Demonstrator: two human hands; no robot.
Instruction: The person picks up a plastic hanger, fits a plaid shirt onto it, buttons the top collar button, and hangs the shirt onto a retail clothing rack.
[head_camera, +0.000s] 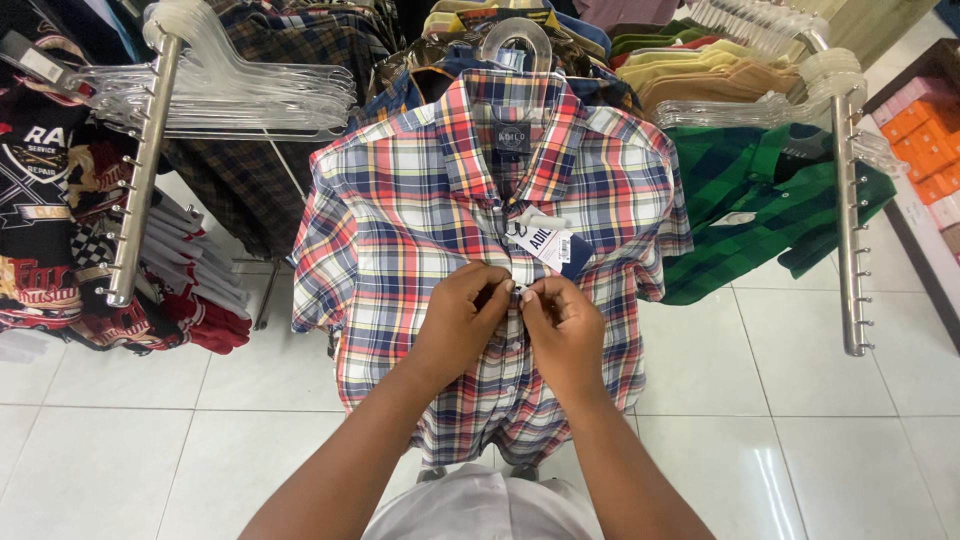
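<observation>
Left of the plaid shirt (420, 210) a steel rack arm (140, 170) carries clear hangers (250, 95), while the red, blue and white short-sleeved shirt hangs collar-up, long axis vertical, a paper tag (545, 243) at its placket, left hand (462, 315) and right hand (562, 325) pinching its buttoned front, a green plaid shirt (770, 200) to its right.

Bright, even overhead light, sharp focus, glare on the floor tiles (800, 470).
</observation>
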